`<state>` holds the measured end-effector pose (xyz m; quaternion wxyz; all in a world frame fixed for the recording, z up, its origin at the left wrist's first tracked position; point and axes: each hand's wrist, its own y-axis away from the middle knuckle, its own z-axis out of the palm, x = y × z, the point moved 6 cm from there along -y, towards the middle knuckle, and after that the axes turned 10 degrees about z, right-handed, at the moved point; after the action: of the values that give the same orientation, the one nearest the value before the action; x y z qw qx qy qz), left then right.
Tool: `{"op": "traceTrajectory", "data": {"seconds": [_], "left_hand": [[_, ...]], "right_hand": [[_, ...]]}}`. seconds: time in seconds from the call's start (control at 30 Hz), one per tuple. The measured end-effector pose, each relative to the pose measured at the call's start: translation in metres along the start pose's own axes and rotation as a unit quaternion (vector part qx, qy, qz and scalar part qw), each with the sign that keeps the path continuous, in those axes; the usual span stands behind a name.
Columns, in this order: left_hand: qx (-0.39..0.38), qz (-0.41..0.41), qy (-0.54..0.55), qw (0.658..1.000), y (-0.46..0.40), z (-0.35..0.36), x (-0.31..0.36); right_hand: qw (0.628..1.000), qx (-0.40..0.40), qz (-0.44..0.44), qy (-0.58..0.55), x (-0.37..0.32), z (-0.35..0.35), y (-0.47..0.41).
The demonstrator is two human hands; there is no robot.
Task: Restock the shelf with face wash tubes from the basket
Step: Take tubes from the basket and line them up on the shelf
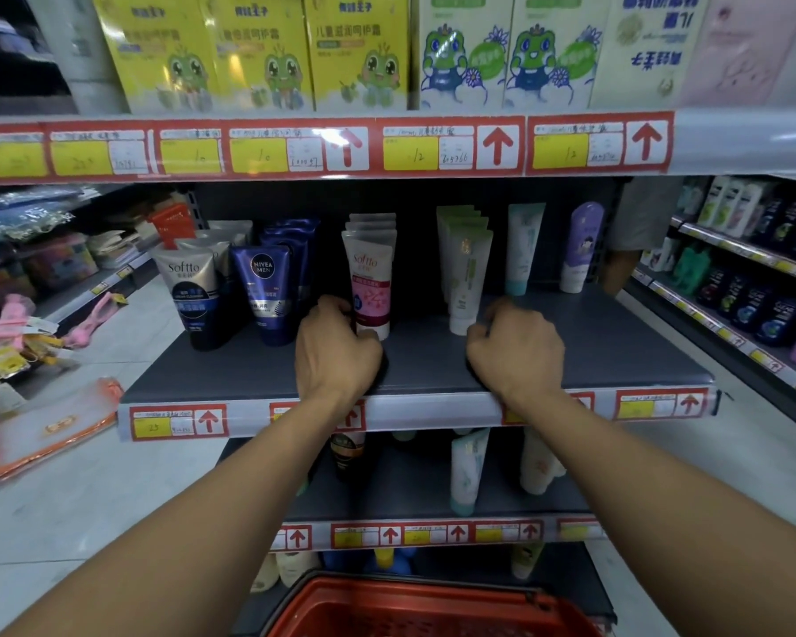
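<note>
On the dark grey middle shelf [616, 351] face wash tubes stand cap-down in rows. My left hand [336, 349] grips the base of the front pink-and-white Softto tube [372, 282], fingers curled round its cap. My right hand [518, 349] has curled fingers pinching the bottom of the front white-and-green tube [468, 273]. To the left stand a dark blue Nivea Men tube [267, 291] and a grey-and-navy Softto tube [191, 296]. The red basket [433, 609] sits low in front of me; its contents are hidden.
A teal-and-white tube [525, 246] and a purple-topped tube [582, 246] stand at the shelf's back right. Yellow and white cartons fill the shelf above. More tubes stand on the lower shelf [433, 508]. Side aisles hold goods left and right.
</note>
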<state>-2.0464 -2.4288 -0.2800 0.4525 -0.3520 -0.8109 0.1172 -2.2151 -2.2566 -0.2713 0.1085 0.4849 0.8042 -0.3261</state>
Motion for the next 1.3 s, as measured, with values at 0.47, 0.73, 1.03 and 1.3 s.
{"op": "traceTrajectory", "data": {"seconds": [0.47,0.73,1.03,1.3], "left_hand": [[-0.047,0.145,-0.039,0.988,0.065,-0.023,0.027],[-0.054,0.173,-0.053,0.982,0.103,-0.038,0.037],[-0.115,0.131,-0.026,0.984,0.164,-0.020,0.022],[-0.209,0.094,-0.028,0.973,0.217,0.020,-0.021]], "right_hand": [[0.989,-0.029,-0.131,-0.056,0.022,-0.018,0.071],[0.985,0.020,-0.163,-0.050,0.045,-0.042,0.122],[0.989,-0.005,-0.150,0.007,0.088,-0.034,0.179],[0.989,-0.100,-0.104,0.038,0.129,0.015,0.228]]}}
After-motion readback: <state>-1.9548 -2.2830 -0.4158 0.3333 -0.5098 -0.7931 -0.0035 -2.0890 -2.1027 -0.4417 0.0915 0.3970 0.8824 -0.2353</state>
